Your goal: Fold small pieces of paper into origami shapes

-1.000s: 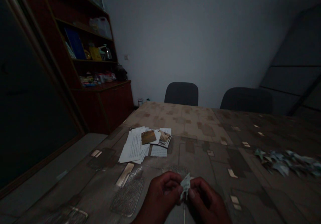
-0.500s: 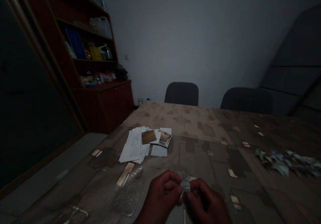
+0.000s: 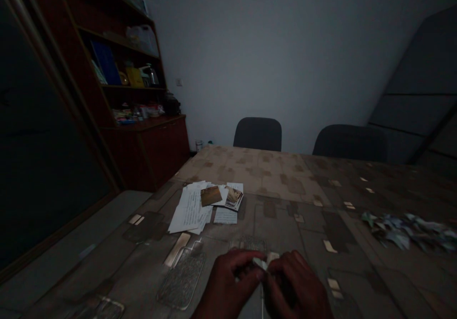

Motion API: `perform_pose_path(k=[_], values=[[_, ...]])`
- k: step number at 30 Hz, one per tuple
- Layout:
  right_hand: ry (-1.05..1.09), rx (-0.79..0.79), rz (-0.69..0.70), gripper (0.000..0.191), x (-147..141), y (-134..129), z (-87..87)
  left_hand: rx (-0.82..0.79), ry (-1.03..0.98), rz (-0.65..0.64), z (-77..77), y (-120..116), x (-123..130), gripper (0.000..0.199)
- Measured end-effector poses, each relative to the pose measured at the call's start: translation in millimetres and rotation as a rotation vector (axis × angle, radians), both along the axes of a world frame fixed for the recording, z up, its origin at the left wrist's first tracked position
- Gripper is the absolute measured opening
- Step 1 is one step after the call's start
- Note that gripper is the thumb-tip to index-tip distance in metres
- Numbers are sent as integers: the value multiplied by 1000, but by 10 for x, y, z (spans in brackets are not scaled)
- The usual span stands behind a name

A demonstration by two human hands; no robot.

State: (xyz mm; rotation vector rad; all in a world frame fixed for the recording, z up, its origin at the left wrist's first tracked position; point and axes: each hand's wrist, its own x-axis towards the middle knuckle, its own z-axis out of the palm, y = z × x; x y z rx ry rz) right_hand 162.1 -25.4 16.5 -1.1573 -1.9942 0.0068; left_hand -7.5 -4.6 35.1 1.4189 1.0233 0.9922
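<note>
Folded scrap of pale paper (image 3: 260, 263) pinched between two hands above the table

The left hand (image 3: 232, 276) and right hand (image 3: 296, 281) are both closed, their fingertips gripping the scrap from either side, with a thin pale strip (image 3: 262, 300) showing below it. A clear textured plastic mat (image 3: 182, 276) lies just beside the left hand at 10 o'clock on the patterned tablecloth (image 3: 285, 185). Handwritten sheets (image 3: 189, 209) and photographs (image 3: 211, 195) sit at 11 o'clock, and a heap of crumpled blue-green scraps (image 3: 403, 231) at 2 o'clock. Beyond the table, a wooden shelf cabinet (image 3: 143, 152) stands at 11 o'clock and two dark chairs (image 3: 257, 133) at 12 o'clock.
</note>
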Motion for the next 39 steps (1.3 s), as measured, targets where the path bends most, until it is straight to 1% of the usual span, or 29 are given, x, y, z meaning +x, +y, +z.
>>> perform_pose_path(k=[2,6,8,13,16,19,21,23,26,30,32,36,39], values=[[-25,16,19,11,27,7,6,19,-13,35,-5,11,0,23],[20,24,56,12,48,9,19,-146,-163,3,-11,25,36,26],[65,26,68,13,54,17,24,-178,-204,2,-7,26,53,26],[112,71,151,21,85,54,36,-172,-208,-20,18,4,45,31],[124,51,166,23,99,48,52,-108,-175,-19,25,-9,19,26],[162,-23,160,21,91,22,66,-39,-124,-26,11,-8,0,10],[228,-102,133,17,69,9,66,-32,-108,-23,-9,-2,-4,4],[336,-172,108,13,35,3,60,-46,-120,-33,-28,1,-4,6],[489,-249,112,9,-18,6,53,-46,-141,-52,-43,-2,-6,10],[632,-348,101,6,-59,15,52,2,-76,-9,-31,-12,-28,13],[707,-418,93,8,-68,20,44,24,-58,3,-25,-12,-40,13],[825,-552,67,20,-77,33,20,45,-104,-9,-41,11,-43,8],[842,-576,29,25,-77,40,20,39,-105,-17,-48,40,-31,3]])
